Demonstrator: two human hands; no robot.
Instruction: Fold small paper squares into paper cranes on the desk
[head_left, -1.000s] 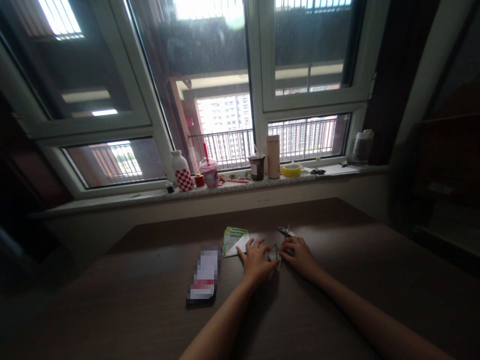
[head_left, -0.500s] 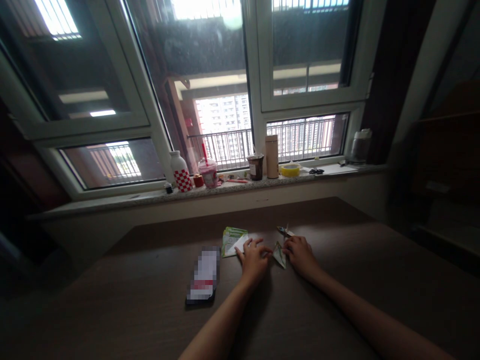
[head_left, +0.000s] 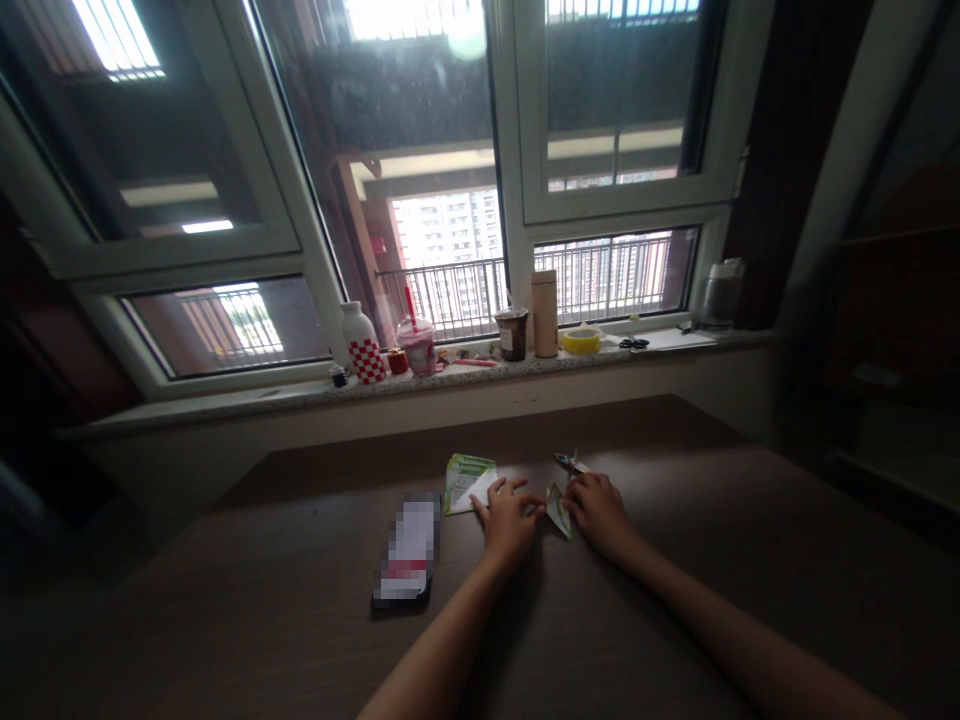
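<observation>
A small folded piece of paper, pale with green marks and triangular in outline, stands between my two hands on the dark table. My left hand pinches its left edge with thumb and index finger. The other fingers of that hand spread out over a white paper corner. My right hand has its fingertips closed on the right side of the folded paper. Just beyond the right hand lies a small folded paper figure with pointed ends, partly hidden by the knuckles.
Left of my hands lie several green-and-white printed sheets. A phone with a blurred screen rests nearer to me. Along the windowsill stand a checkered bottle, drink cups, a tan flask, yellow tape and scissors.
The folded paper has tilted slightly between my fingertips, and my right fingers have shifted a little on it. Everything else looks the same.
</observation>
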